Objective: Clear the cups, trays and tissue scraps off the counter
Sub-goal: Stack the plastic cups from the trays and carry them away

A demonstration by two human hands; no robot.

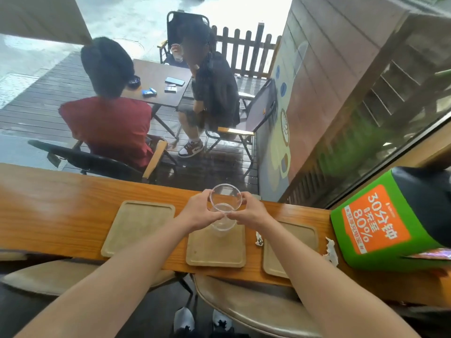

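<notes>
Both hands, left (198, 211) and right (252, 211), grasp the clear cup (225, 203) above the middle tray (216, 250); tissue scraps (259, 239) lie at three o'clock. Best lift it level, straight off the counter (61, 215).

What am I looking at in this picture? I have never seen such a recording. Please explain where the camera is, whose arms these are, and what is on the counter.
There is no machine here. The camera sits on a person's head and looks forward and down, so the two bare arms are that person's own.

The left hand and right hand together hold a clear cup; it seems to sit in a second clear cup below, above the middle tray.

On the wooden counter lie three flat trays: the left tray, the middle one, and the right tray. Two tissue scraps lie there too: one between the middle and right trays, another beside a green box.

Beyond the counter, two people sit at an outdoor table.
</notes>
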